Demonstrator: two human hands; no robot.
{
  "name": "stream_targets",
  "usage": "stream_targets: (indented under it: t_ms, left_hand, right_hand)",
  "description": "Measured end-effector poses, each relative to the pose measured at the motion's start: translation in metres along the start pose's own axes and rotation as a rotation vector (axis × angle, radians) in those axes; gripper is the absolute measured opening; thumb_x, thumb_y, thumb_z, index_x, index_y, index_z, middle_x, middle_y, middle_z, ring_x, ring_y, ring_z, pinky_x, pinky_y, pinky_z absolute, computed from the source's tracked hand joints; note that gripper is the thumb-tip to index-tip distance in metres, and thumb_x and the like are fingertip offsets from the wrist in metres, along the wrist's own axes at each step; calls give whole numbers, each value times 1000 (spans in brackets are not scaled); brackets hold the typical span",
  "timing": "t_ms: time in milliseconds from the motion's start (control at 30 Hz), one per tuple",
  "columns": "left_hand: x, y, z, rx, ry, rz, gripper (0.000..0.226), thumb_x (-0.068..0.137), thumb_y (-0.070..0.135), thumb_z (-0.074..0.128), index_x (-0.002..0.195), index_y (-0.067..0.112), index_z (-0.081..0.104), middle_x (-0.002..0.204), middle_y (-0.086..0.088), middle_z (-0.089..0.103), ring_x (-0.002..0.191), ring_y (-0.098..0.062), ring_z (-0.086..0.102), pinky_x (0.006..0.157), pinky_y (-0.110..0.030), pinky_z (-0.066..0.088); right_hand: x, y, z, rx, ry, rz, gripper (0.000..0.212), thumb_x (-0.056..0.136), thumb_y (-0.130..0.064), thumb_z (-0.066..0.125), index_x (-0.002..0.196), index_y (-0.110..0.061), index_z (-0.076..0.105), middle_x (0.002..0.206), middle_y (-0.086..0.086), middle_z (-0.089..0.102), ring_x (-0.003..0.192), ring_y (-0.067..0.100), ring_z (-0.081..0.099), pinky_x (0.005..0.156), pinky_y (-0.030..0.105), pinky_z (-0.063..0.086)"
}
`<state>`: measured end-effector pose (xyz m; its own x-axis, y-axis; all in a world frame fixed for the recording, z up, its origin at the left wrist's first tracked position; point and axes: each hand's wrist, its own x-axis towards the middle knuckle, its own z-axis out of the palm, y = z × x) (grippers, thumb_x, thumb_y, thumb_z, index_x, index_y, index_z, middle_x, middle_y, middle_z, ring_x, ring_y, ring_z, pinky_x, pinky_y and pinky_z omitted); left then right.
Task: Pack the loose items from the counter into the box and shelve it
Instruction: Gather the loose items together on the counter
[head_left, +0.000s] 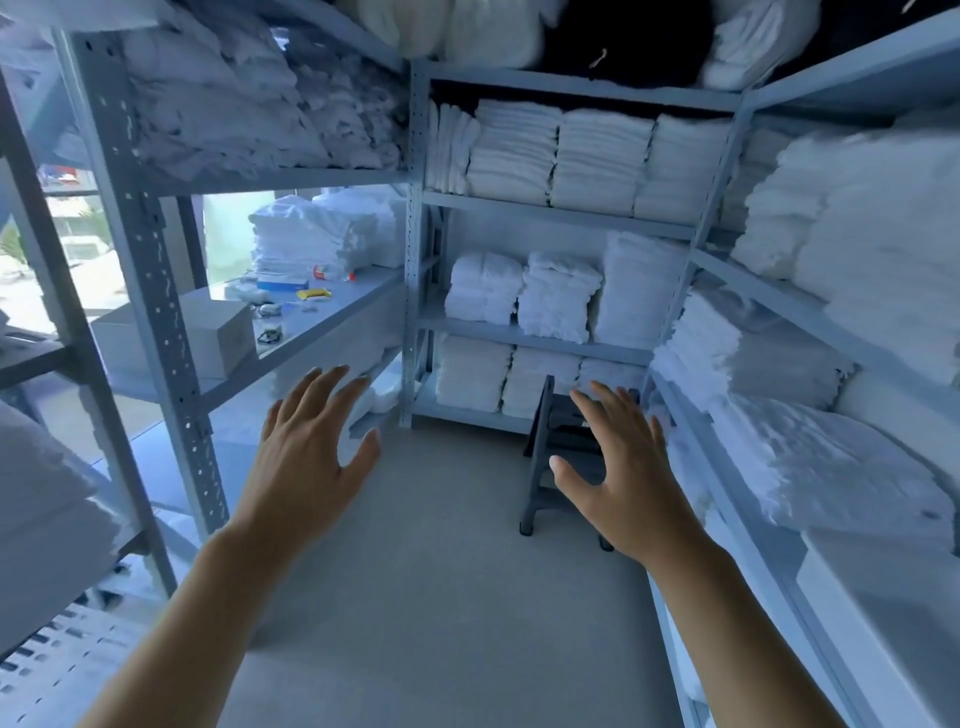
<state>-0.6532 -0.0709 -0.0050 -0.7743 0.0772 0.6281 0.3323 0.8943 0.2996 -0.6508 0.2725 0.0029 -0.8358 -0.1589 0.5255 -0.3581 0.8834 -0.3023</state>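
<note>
Between the metal racks, over the pale floor (441, 545), two bare hands are held out with palms down. The left hand (306, 447) is seen with its fingers (322, 387) straight and spread, nothing held or touched. The right hand (618, 467) is likewise spread, its fingers (605, 410) straight and gripping nothing; a dark step stool (561, 447) is partly covered by it.

Well apart from the fingers, up and to the left of the left hand, a white box (218, 338) is found on the table (332, 317), a grey shelf-like surface set in the left rack. Beyond the box, farther along the same surface, loose items are scattered: a small dark object (269, 336) just beside the box, a yellow item (313, 294), a blue flat carton (283, 283), and a small bottle (332, 272) lying on its side. What the smallest pieces are cannot be told. A stack of folded white towels (306, 239) is set at the far end of that surface.

Folded white linen (556, 156) is stacked on the back rack and on the right-hand shelves (831, 322).
</note>
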Motion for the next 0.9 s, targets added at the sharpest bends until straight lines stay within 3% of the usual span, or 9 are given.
stream_targets:
  t_ms: [433,900]
  left_hand:
    - [62,-48,47,40,8,-38,58,97,48,47,149,22,46,158,-5,42,149,-30,33,120,-50,30]
    - [206,-28,175,103,-1,-68,59,97,47,48,150,21,46,159,-6,40,150,-29,32,121,-49,29]
  right_hand:
    - [84,34,62,-9,-38,-5,77,92,-66,40,160,-31,25,169,-9,16,159,16,2,127,59,7]
    - [228,178,106,39,-27,-16,79,90,-68,40,159,-34,24,169,-10,16,159,17,5,127,58,7]
